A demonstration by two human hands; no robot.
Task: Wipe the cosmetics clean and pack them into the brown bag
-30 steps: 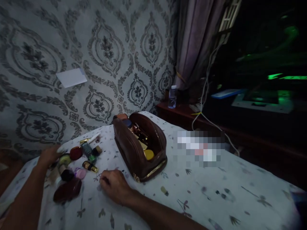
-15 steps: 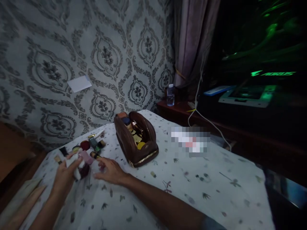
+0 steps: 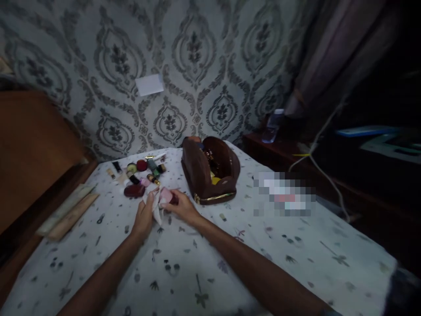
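My left hand [image 3: 144, 215] is closed around a crumpled white tissue [image 3: 158, 216]. Against the tissue sits a small pink item [image 3: 166, 195], gripped in the fingers of my right hand [image 3: 183, 206]; its exact kind is unclear. Just beyond my hands lie several cosmetics: a dark red case [image 3: 134, 191], a round red container [image 3: 142, 165], a green bottle [image 3: 152, 166] and a black-and-gold tube [image 3: 153, 179]. To the right of them stands an open brown leather cosmetic bag [image 3: 194, 169] with gold zips, gold and yellow items showing inside it.
A patterned white sheet [image 3: 204, 259] covers the surface. On the right are a blurred-out patch [image 3: 284, 193], a clear bottle [image 3: 272, 127] on a dark ledge and a white cable [image 3: 332, 188]. Flat pale packets [image 3: 70, 217] lie at the left edge.
The view has swung left. My right hand has come over to my left and now grips the pink item, which was in my left hand with the tissue. Both hands have drawn together.
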